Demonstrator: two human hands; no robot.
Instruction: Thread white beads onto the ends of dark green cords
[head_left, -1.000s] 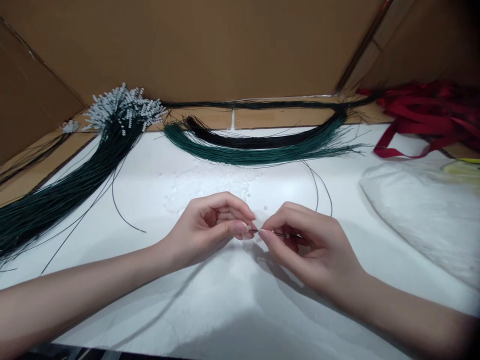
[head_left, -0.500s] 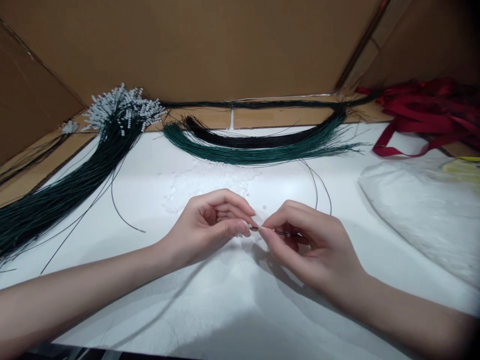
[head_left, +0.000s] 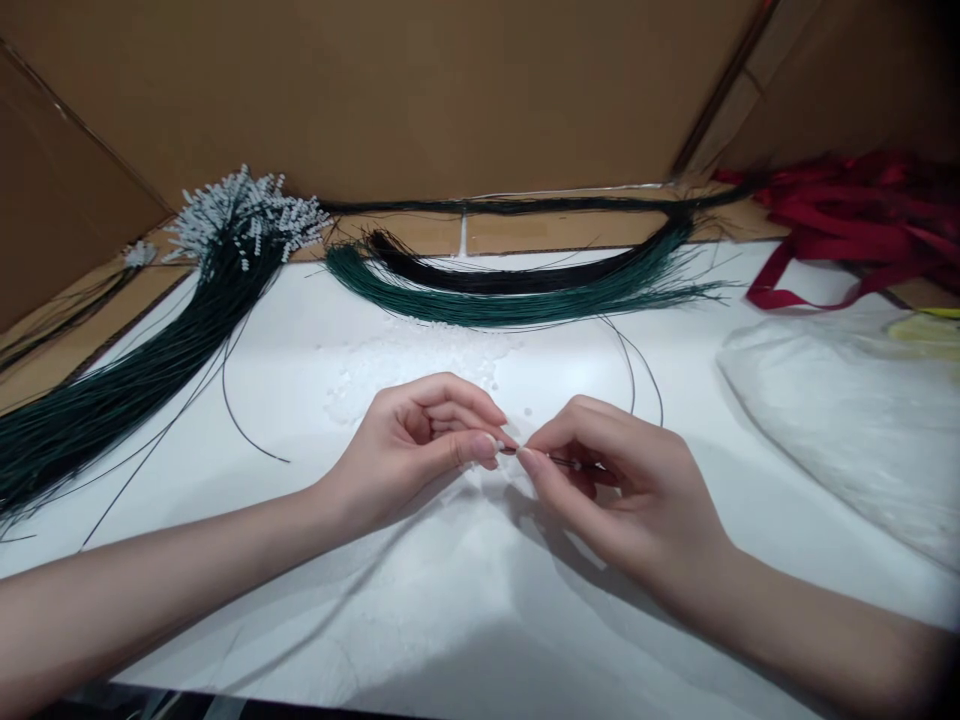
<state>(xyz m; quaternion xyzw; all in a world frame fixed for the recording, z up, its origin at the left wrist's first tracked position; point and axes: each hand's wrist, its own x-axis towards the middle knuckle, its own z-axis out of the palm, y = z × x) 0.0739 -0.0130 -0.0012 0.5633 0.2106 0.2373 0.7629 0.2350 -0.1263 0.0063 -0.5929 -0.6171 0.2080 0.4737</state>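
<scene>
My left hand [head_left: 420, 430] is closed in a pinch, with a small white bead [head_left: 501, 446] showing at its thumb and fingertips. Just to the right, my right hand [head_left: 622, 490] pinches a thin dark wire [head_left: 561, 462] between thumb and forefinger. The wire runs back under its curled fingers, and a small white speck shows on it there. The two hands' fingertips nearly meet, so the wire's tip is mostly hidden. Behind the left hand, many loose white beads [head_left: 367, 375] are spread on the white tabletop [head_left: 555, 355].
At left lies a thick bundle of dark green wires [head_left: 172, 340] with white beaded ends [head_left: 244, 215]. Black wires [head_left: 510, 280] and green wires [head_left: 487, 308] curve along the back. Red ribbon [head_left: 817, 250] and a clear plastic bag [head_left: 840, 400] lie right. A cardboard wall [head_left: 450, 100] stands behind.
The hands hold almost the same pose. At the left fingertips the white bead now shows more plainly, where a short length of dark wire was visible before.
</scene>
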